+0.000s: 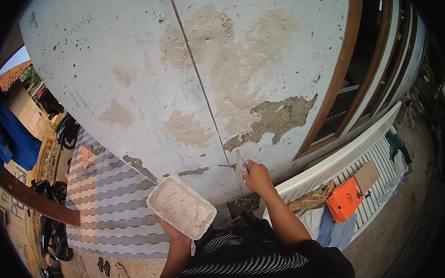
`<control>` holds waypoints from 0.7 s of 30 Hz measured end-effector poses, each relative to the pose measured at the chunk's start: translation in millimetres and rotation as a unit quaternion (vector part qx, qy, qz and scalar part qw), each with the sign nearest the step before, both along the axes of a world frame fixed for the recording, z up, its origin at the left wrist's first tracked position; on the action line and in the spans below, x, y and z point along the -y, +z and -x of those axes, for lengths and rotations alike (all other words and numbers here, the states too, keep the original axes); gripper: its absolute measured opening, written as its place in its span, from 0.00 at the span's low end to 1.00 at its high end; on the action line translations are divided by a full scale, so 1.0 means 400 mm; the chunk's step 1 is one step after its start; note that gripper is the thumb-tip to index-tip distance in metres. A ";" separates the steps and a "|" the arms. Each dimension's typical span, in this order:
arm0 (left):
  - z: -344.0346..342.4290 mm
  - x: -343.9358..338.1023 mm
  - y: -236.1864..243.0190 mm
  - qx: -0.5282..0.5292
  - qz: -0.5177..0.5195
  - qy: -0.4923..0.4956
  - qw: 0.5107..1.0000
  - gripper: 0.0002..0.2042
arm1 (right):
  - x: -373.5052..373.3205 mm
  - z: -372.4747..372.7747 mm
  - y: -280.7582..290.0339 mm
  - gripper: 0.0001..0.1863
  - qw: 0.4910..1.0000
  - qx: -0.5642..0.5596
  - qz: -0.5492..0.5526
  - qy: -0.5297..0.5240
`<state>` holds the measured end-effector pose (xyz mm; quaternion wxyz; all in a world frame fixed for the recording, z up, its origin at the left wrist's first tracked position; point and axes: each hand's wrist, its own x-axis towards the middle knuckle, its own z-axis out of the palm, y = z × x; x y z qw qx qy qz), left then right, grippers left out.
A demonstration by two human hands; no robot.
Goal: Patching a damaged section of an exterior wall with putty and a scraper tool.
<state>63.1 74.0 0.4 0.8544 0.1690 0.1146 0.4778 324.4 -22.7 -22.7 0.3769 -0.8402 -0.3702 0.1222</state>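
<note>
My left hand [168,228] holds a pale rectangular tub [181,207] of beige filler paste from beneath. My right hand [257,177] grips a putty knife [240,167] smeared with paste, held at the wall near a thin horizontal piece by a long dark vertical line; whether the blade touches is unclear. The white painted wall [112,40] has beige patches [188,127] and a large area of exposed grey-brown render [283,122] above my right hand, with smaller flaked spots lower down.
Wood-framed windows [349,90] stand right. Below them a white slatted bench [381,151] bears an orange box [345,199], cloths and cardboard. At left are a striped tiled porch [105,208], wooden beam [36,200], blue tarp [14,135], motorbikes [66,132] and sandals [103,266].
</note>
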 end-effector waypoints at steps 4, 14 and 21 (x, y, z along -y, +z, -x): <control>0.002 0.003 0.003 0.006 -0.008 -0.015 1.000 0.32 | -0.016 -0.010 -0.004 0.11 0.999 -0.011 -0.005 0.030; 0.006 0.000 0.007 0.005 -0.015 0.003 1.000 0.31 | 0.010 -0.012 0.018 0.10 0.999 -0.024 -0.007 0.024; 0.010 -0.006 0.007 0.037 0.005 -0.026 0.999 0.31 | 0.040 -0.059 0.008 0.08 0.995 -0.094 -0.026 0.034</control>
